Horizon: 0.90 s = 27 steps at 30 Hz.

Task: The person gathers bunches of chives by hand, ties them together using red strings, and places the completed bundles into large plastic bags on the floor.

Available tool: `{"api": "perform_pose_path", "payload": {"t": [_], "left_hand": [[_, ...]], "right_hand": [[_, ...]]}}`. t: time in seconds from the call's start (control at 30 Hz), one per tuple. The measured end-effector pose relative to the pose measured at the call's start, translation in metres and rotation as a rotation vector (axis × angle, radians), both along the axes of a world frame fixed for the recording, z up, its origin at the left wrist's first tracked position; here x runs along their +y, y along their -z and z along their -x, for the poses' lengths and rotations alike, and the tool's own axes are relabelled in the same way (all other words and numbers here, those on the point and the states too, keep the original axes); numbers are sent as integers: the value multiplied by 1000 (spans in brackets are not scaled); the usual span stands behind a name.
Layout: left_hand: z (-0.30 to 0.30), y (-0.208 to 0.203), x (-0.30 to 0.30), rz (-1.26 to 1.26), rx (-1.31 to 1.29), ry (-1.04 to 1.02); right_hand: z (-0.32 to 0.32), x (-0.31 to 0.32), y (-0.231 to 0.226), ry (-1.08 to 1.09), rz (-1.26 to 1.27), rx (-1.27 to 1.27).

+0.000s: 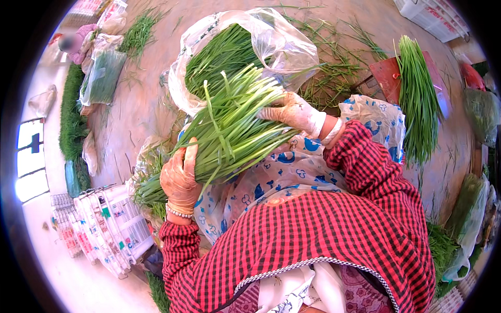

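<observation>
A thick bunch of long-leaved garlic chives point(235, 125) lies across my lap, its pale cut ends toward the upper right and leaves trailing lower left. My left hand point(180, 176), in a thin glove, is wrapped round the leafy part, thumb up. My right hand point(295, 112), also gloved, grips the bunch near the pale ends, some fingers hidden under the stalks. Just beyond the bunch stands an open clear plastic bag point(284, 44) holding more chives point(222, 55). A patterned plastic apron point(261, 190) covers my lap.
On the right, another chive bundle point(417, 99) lies over a small red stool point(383, 78). Loose stalks point(334, 70) litter the floor. Stacked white crates point(117, 227) stand at the lower left. Far left, a person point(83, 41) is near a filled bag point(104, 75).
</observation>
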<state>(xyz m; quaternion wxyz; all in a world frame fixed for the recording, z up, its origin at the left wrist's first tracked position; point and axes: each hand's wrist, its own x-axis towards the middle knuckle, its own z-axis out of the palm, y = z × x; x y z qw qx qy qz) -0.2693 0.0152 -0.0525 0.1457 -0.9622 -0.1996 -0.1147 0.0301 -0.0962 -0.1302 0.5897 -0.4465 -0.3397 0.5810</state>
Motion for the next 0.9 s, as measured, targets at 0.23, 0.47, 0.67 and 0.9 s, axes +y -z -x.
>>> {"api": "perform_pose_path", "payload": {"t": [0.23, 0.47, 0.67, 0.9], "left_hand": [[23, -1, 9, -11, 20, 16], [23, -1, 5, 15, 71, 36], [3, -12, -1, 33, 118, 106], [14, -3, -4, 150, 171, 66]], "right_hand": [[-34, -27, 12, -108, -274, -616], [-91, -44, -1, 47, 92, -1519], [-1, 31, -32, 22, -479, -1424], [19, 40, -15, -108, -374, -567]]}}
